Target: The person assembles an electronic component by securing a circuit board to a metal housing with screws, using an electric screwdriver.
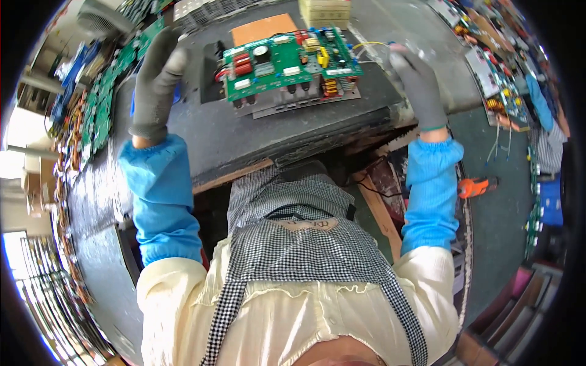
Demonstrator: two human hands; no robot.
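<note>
A green circuit board assembly [268, 73] lies on the dark workbench, with red, yellow and black components on top and a metal plate beneath it. My left hand [155, 85], in a grey glove, is raised to the left of the board, apart from it. Its thumb stands away from the fingers and nothing shows in it. To the right of the board, my right hand [420, 85], also gloved in grey, has its fingertips together at the end of a thin yellow wire [369, 43]. That wire runs from the board's right edge.
Behind the board lies an orange-brown sheet [264, 29], with a stack of pale yellow blocks [325, 11] nearby. Many green boards [101, 104] line the left side. An orange-handled tool [478, 186] lies on the right-hand surface, below more circuit boards [497, 85]. The bench's front edge [293, 149] is close to me.
</note>
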